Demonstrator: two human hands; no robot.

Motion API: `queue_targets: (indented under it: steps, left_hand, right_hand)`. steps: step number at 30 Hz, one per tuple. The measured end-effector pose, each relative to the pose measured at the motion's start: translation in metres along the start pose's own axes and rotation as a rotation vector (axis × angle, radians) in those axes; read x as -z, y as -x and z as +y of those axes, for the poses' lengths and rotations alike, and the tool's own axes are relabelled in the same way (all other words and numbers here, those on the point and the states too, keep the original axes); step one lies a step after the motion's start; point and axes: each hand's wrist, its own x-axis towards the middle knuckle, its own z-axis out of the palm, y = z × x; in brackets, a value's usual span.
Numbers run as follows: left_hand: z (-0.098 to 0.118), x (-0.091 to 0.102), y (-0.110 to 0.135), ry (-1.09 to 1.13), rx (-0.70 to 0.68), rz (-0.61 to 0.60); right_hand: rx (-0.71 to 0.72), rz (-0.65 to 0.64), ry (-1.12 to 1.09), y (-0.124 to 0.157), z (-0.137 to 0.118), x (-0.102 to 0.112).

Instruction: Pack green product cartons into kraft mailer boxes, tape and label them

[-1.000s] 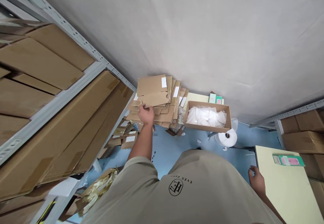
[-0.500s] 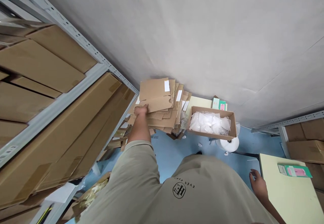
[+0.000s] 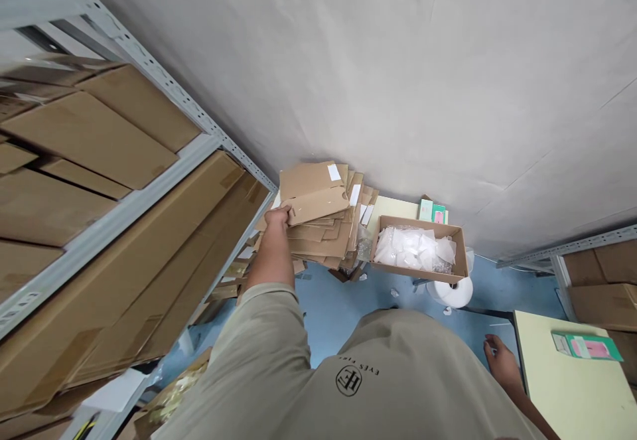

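My left hand (image 3: pixel 277 217) is closed on the near left edge of a flattened cardboard box (image 3: pixel 318 204), its thumb on top. That box lies uppermost on an uneven stack of flattened cardboard (image 3: pixel 323 247), some pieces with white labels. Down at my right side hangs my right hand (image 3: pixel 501 359), fingers loosely bent and holding nothing. It is beside the left edge of a pale yellow table (image 3: pixel 562 387), on which lies a green box with a pink panel (image 3: pixel 587 346).
An open carton (image 3: pixel 418 271) of white packing material stands right of the stack, with small green boxes (image 3: pixel 432 211) behind it. Below is a white roll (image 3: pixel 451 292) on the blue floor. Shelving (image 3: pixel 199 154) with large cartons rises at left; another rack (image 3: pixel 562 267) stands right.
The top flattened box is tilted slightly, its right side turned up and away, with my left hand still on its edge. The view has shifted a little; my right hand remains low.
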Motion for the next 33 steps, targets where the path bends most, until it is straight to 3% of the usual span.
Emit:
queue_targets:
  steps: [3,5,8,12,16,19,22,26,33]
  left_hand:
    - [0.025,0.004,0.003,0.105,0.022,-0.020]
    - [0.045,0.012,0.008,0.198,-0.052,-0.018]
    - [0.083,0.026,0.029,0.445,-0.334,-0.038]
    - [0.139,0.037,0.084,0.646,-0.697,-0.089]
    - [0.189,0.023,0.163,0.833,-0.846,-0.256]
    - [0.218,0.000,0.233,0.953,-0.838,-0.449]
    - [0.240,-0.025,0.304,1.014,-0.802,-0.700]
    - [0.257,-0.056,0.393,1.008,-0.757,-1.014]
    - [0.256,-0.083,0.564,0.955,-0.607,-1.418]
  right_hand:
    - [0.014,0.015,-0.013,0.003,-0.004,-0.001]
    - [0.034,0.030,-0.031,0.004,-0.002,-0.001]
    - [0.057,0.074,-0.070,0.003,-0.002,-0.001]
    - [0.088,0.221,-0.134,-0.007,-0.029,0.005]
    - [0.149,0.330,-0.262,-0.019,-0.081,0.016]
    - [0.234,0.365,-0.435,-0.020,-0.115,0.032]
    - [0.302,0.337,-0.615,-0.007,-0.130,0.057]
    - [0.317,0.308,-0.771,0.030,-0.116,0.100]
    - [0.262,0.408,-0.933,0.124,-0.044,0.172]
